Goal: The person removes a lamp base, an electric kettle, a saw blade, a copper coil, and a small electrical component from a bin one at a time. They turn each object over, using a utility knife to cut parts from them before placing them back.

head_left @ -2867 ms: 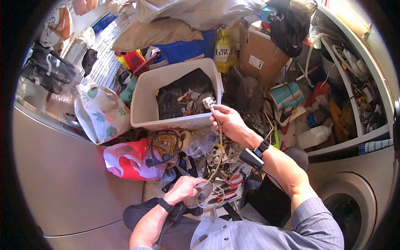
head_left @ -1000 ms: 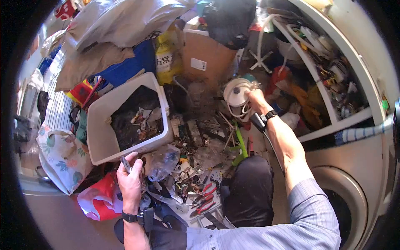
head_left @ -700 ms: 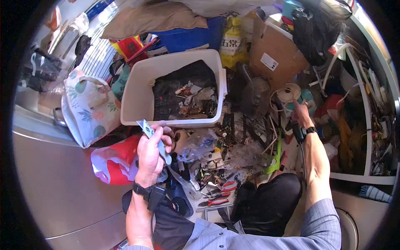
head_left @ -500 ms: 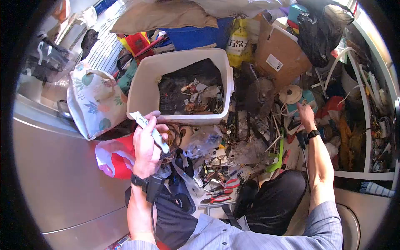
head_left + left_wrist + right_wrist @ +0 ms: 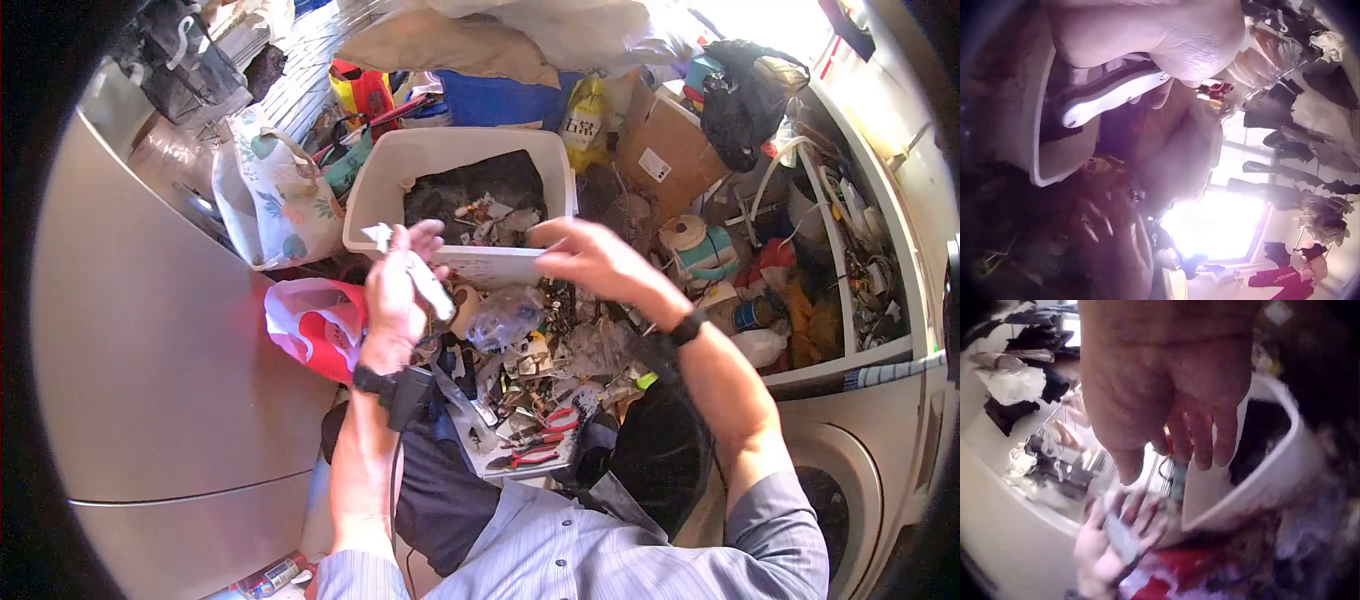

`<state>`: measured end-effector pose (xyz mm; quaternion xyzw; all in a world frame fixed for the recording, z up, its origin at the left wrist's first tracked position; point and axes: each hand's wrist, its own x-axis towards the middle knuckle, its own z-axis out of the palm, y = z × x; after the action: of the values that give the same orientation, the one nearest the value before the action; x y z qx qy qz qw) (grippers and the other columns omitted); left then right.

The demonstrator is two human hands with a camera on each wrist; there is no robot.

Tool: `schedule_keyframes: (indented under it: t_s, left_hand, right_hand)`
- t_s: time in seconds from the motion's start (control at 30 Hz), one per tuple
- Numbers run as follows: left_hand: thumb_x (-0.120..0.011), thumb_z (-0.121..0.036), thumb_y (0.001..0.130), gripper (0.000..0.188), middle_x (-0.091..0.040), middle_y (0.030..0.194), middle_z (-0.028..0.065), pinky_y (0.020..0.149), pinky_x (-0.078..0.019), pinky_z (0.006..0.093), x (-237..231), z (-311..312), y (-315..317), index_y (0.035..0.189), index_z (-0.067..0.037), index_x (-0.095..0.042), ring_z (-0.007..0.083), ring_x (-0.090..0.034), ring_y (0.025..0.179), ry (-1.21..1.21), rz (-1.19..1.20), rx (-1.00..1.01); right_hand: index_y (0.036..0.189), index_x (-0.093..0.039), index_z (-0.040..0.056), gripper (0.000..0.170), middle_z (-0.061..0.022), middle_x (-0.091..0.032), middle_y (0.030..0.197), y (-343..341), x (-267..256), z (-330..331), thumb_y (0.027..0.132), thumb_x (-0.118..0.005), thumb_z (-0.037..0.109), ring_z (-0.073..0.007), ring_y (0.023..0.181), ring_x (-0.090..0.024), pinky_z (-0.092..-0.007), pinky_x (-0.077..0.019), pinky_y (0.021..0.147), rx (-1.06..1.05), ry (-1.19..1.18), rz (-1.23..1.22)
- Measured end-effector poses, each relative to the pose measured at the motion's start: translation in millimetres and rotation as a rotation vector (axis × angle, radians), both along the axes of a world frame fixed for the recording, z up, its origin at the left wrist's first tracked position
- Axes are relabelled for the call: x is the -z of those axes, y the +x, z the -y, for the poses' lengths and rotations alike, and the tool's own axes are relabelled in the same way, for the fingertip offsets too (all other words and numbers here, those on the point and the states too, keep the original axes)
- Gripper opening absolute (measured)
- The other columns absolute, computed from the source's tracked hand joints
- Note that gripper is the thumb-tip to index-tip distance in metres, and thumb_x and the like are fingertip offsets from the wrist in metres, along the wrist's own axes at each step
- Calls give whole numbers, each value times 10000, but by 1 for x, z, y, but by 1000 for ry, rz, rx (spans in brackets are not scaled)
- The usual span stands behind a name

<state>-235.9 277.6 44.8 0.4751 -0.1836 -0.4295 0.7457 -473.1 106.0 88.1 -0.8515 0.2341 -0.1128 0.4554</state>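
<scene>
My left hand (image 5: 390, 305) holds a utility knife (image 5: 430, 286) with a pale handle, its thumb across it and the short blade pointing up and away. In the right wrist view the handle lies along that palm, with the fingers loosely spread. My right hand (image 5: 598, 262), blurred in the head view, hovers over the near right corner of a white plastic tub (image 5: 455, 262). Its fingers are relaxed, with nothing between them. A round white thing with a pale cord (image 5: 684, 232) lies at the right against a teal object (image 5: 712, 255).
Dark cloth and scraps (image 5: 490, 212) lie in the tub. Red-handled pliers (image 5: 527, 460) sit on a low surface before the knees, among loose parts and clear plastic (image 5: 505, 320). A red and white bag (image 5: 325, 335) is at left; a cardboard box (image 5: 665, 140) stands behind right.
My right hand first held up a plug on its cord, then set the round white thing down at the right, and has now come back left. The left hand now shows the knife raised.
</scene>
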Motion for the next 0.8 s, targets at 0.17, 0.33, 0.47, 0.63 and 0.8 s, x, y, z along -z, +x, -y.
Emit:
schedule_keyframes:
  t_s: [0.17,0.33,0.47,0.63,0.8]
  left_hand:
    - [-428,-466,1109,561,-625,1374,102,1095,-419,373,35,-10,-37,1399,-21,-610,201,-561,1271,143,90,149]
    - [-645,-349,1024,689,-537,1489,188,1159,-384,362,73,-18,-19,1542,36,-403,244,-517,1371,365,470,244]
    - [-750,-310,937,692,-633,1378,197,1067,-481,370,69,-8,43,1464,61,-496,261,-625,1241,550,517,227]
    - [-726,-256,929,543,-722,1201,181,964,-524,341,55,73,119,1352,63,-610,228,-688,1075,721,788,301]
    - [-721,-289,924,418,-758,1091,149,913,-532,344,117,180,187,1223,3,-707,231,-707,1015,710,1083,349]
  right_hand:
    - [1218,-579,-69,448,-163,-696,1099,81,66,-90,928,-692,252,-187,964,-615,-383,-530,832,-181,327,256]
    - [1130,-586,-2,320,-228,-678,939,78,123,-48,955,-642,260,-271,878,-665,-435,-536,779,133,224,-1]
    - [1004,-548,17,254,-263,-682,909,68,157,52,935,-673,227,-467,861,-676,-525,-541,731,346,-312,-18]
    - [1036,-562,36,248,-236,-687,930,78,205,115,918,-704,201,-469,865,-676,-544,-543,715,411,-448,-34]
    - [1130,-619,37,307,-185,-691,962,90,230,121,871,-740,149,-401,834,-690,-471,-559,701,419,-607,-119]
